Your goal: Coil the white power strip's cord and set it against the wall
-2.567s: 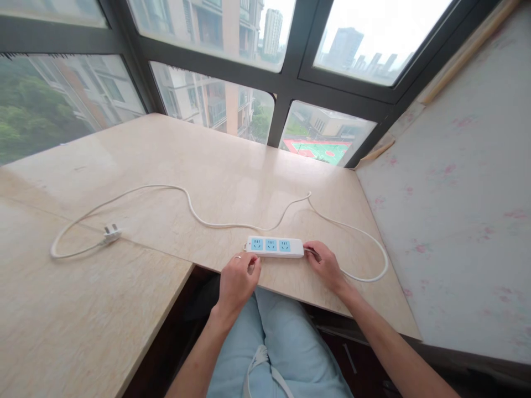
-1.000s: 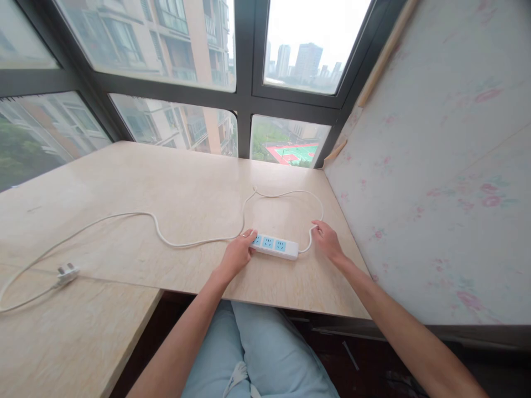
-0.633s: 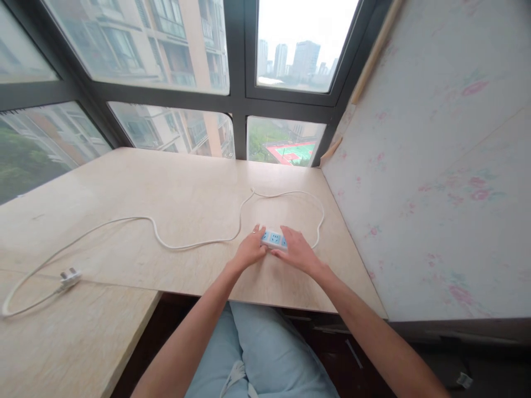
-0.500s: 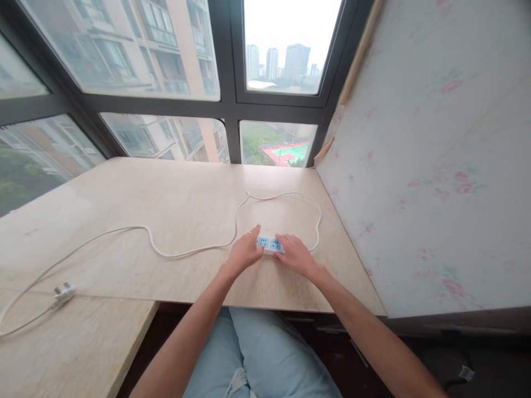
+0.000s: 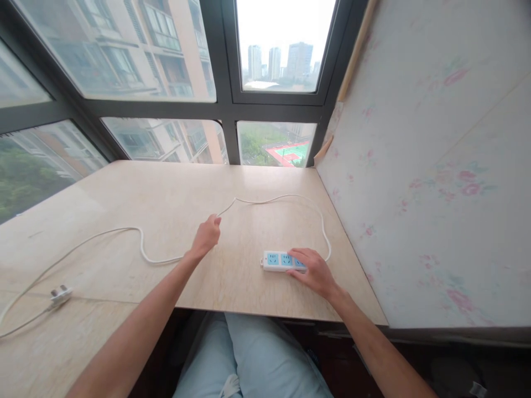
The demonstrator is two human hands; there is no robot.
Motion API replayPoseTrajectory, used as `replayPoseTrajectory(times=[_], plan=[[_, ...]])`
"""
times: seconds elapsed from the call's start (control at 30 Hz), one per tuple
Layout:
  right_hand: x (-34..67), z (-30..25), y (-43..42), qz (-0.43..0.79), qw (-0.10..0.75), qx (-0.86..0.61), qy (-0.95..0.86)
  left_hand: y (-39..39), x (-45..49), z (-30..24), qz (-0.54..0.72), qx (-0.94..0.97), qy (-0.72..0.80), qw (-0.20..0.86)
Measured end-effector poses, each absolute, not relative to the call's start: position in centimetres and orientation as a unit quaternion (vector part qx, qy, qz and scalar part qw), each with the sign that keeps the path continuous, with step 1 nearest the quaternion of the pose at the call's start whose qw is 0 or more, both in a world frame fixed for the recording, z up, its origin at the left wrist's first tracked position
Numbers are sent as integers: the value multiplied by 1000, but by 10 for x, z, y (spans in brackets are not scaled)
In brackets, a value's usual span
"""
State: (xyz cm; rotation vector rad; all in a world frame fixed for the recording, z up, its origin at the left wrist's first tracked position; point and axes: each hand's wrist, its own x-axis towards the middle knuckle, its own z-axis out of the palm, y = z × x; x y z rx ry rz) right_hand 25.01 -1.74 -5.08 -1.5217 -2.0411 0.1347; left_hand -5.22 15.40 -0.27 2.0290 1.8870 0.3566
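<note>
A white power strip with blue socket faces lies on the tabletop near its front edge. My right hand is closed round its right end, thumb on the near side and fingers over the far side, covering part of the sockets. Its white cord leaves from the right end, loops behind and runs to the left. My left hand is closed on the cord, left of the strip. At the far left the cord ends in a white plug, prongs pointing up.
The pale, stone-patterned tabletop reaches back to dark-framed windows. Floral wallpaper covers the wall on the right. My legs in light blue trousers are below the table's front edge.
My left hand has left the power strip, moved left and closed on the cord. The strip has shifted right and nearer with my right hand, and the cord's bend has moved left.
</note>
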Motion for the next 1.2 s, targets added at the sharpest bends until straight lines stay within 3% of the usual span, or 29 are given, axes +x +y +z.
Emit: replayPoseTrajectory(times=[0.27, 0.57, 0.8, 1.0, 1.2], plan=[[270, -70, -11, -112, 296, -654, -687, 188, -174, 5, 50, 614, 784, 71], [274, -73, -6, -158, 263, -675, -671, 192, -246, -3, 34, 547, 836, -12], [281, -75, 3, -148, 184, -714, -659, 192, -160, -10, 91, 753, 644, -98], [288, -64, 15, -62, 67, -747, -659, 179, -42, -20, 87, 892, 443, 10], [298, -42, 29, -4, 27, -734, -679, 176, 30, -46, 105, 909, 394, 88]])
